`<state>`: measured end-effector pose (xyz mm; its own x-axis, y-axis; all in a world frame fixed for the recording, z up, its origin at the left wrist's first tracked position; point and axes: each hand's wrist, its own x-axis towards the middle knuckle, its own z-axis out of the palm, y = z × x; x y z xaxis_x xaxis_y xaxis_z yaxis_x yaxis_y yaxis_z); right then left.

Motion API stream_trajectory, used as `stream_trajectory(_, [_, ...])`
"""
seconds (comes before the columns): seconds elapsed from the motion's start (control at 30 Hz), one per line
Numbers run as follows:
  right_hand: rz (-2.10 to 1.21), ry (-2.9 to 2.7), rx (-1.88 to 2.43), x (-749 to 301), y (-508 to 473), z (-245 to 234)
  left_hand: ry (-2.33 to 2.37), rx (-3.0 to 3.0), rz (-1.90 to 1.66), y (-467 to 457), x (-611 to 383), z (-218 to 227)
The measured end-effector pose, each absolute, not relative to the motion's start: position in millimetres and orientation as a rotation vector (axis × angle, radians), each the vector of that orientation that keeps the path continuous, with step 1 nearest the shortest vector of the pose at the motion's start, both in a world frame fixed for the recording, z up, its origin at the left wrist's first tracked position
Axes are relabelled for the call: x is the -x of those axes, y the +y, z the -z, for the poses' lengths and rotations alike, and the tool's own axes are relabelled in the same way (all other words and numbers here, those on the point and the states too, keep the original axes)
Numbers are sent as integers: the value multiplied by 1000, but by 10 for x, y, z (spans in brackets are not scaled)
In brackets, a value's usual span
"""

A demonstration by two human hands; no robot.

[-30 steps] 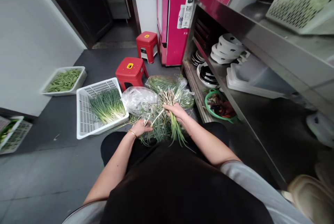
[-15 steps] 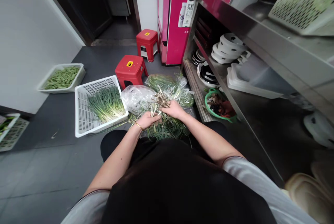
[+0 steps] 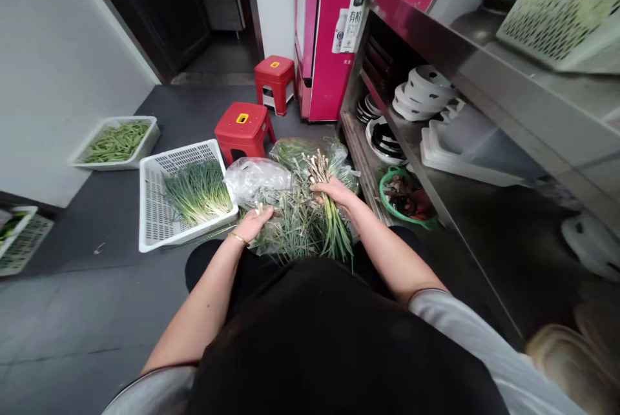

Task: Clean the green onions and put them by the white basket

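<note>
My right hand (image 3: 336, 193) is closed round a bunch of scallions (image 3: 329, 221), root ends pointing away from me, green tops hanging toward my lap. My left hand (image 3: 255, 221) pinches a scallion stalk at the left edge of a loose pile of scallions (image 3: 290, 228) that lies in front of my knees. Clear plastic bags (image 3: 256, 179) with more greens sit just beyond the pile. A white slotted basket (image 3: 150, 208) to the left holds trimmed scallions (image 3: 198, 192).
Two red stools (image 3: 242, 128) stand ahead on the dark floor. A white tray of green beans (image 3: 116, 142) is at the left wall. A steel shelf unit (image 3: 436, 144) with plates, trays and a green basket (image 3: 404, 194) runs along the right. A pink vending machine (image 3: 334, 34) stands behind.
My hands came together on the bunch, then parted. The right hand has lifted the bunch slightly away from me, and the left has dropped to the left side of the pile.
</note>
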<state>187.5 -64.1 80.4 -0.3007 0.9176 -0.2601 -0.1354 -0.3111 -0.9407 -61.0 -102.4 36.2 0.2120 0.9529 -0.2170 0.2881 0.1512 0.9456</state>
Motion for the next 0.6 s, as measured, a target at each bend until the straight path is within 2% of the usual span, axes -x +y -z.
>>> stream_trajectory(0.1, [-1783, -947, 1095, -1744, -675, -711, 1333, -1376, -904, -1006, 473, -389])
stream_trajectory(0.2, [-1812, -762, 1072, -1605, -712, -610, 1311, -1439, -837, -1023, 211, -418])
stream_trajectory(0.3, [-1704, -670, 1093, -1479, -758, -511, 1314, -1604, -767, -1045, -52, -428])
stream_trajectory(0.43, [-1584, -825, 1237, -1450, -805, -422, 1406, -1690, -686, -1044, -175, -417])
stream_trajectory(0.6, [-1638, -1183, 1240, -1633, -837, -413, 1270, -1665, -602, -1040, -42, -372])
